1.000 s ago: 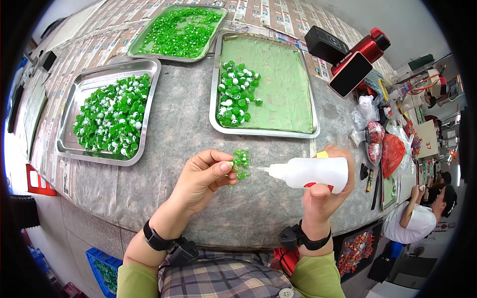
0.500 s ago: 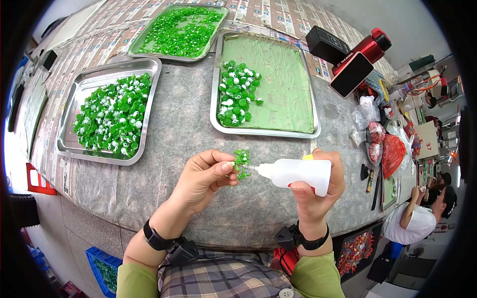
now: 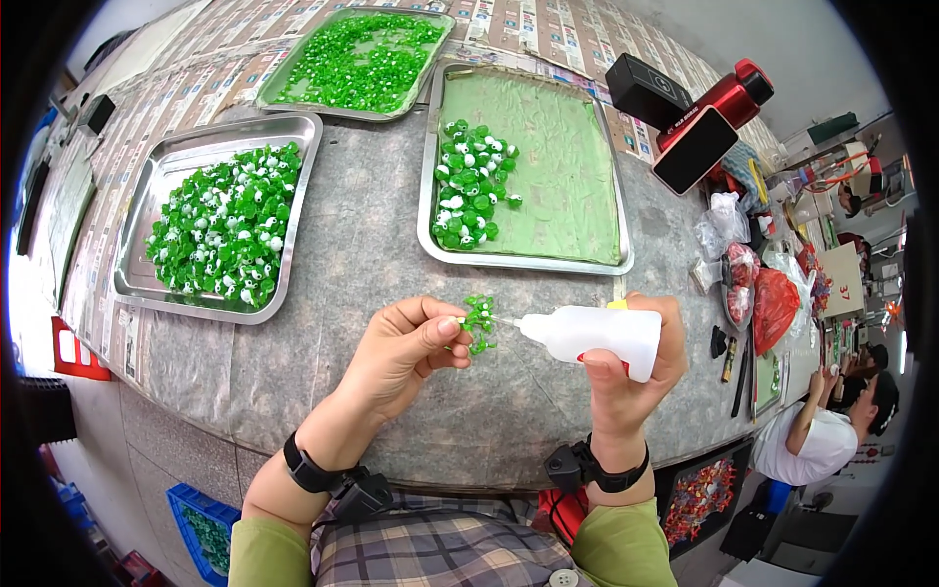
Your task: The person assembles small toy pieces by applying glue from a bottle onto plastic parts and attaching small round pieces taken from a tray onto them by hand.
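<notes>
My left hand pinches a small green beaded piece above the grey table. My right hand grips a white squeeze bottle lying sideways, its thin nozzle touching the green piece. Beyond the hands stands a metal tray with a green liner holding a cluster of green-and-white pieces at its left side.
A metal tray of green-and-white pieces sits at the left, another tray of green pieces at the back. A red bottle, black box and phone lie at the back right, plastic bags at the right edge. Another person sits lower right.
The bottle has shifted left, bringing its nozzle tip onto the green piece. My left hand has stayed almost in place.
</notes>
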The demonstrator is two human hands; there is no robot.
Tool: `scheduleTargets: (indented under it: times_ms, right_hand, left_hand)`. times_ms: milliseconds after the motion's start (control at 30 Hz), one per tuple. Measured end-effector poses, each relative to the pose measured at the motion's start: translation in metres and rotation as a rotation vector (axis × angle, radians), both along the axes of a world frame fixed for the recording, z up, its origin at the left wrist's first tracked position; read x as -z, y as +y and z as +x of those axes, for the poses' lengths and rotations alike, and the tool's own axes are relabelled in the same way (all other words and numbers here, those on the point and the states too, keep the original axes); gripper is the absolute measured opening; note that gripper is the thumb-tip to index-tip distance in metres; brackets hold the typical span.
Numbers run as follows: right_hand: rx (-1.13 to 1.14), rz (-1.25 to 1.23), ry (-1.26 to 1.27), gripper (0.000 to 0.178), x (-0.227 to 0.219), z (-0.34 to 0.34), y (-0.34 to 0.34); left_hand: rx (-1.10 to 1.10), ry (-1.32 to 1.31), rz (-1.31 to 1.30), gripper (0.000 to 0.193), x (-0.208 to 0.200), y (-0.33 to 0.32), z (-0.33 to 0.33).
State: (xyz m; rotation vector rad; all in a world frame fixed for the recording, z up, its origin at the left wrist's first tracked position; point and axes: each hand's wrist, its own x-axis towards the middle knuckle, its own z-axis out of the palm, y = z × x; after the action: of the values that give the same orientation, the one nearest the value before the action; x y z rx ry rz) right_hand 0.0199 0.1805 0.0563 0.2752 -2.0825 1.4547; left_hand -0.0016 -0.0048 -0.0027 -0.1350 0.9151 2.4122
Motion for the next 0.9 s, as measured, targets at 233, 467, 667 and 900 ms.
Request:
scheduleTargets:
  times_ms: [233, 467, 667, 900]
  right_hand:
    - [0.008, -0.055, 0.062, 0.039, 0.0, 0.0, 0.001]
    - [-0.018, -0.05, 0.007, 0.038, 0.001, 0.002, 0.002]
    - [-0.048, -0.041, -0.035, 0.037, 0.003, 0.002, 0.001]
    - [0.018, -0.029, 0.048, 0.04, 0.005, 0.003, 0.01]
  left_hand:
    - [-0.03, 0.022, -0.034, 0.012, 0.0, 0.0, 0.001]
    - [-0.156, 0.161, -0.193, 0.014, -0.003, 0.002, 0.003]
    - [-0.171, 0.153, -0.182, 0.014, -0.005, 0.002, 0.002]
    - [-0.169, 0.146, -0.187, 0.014, -0.005, 0.002, 0.002]
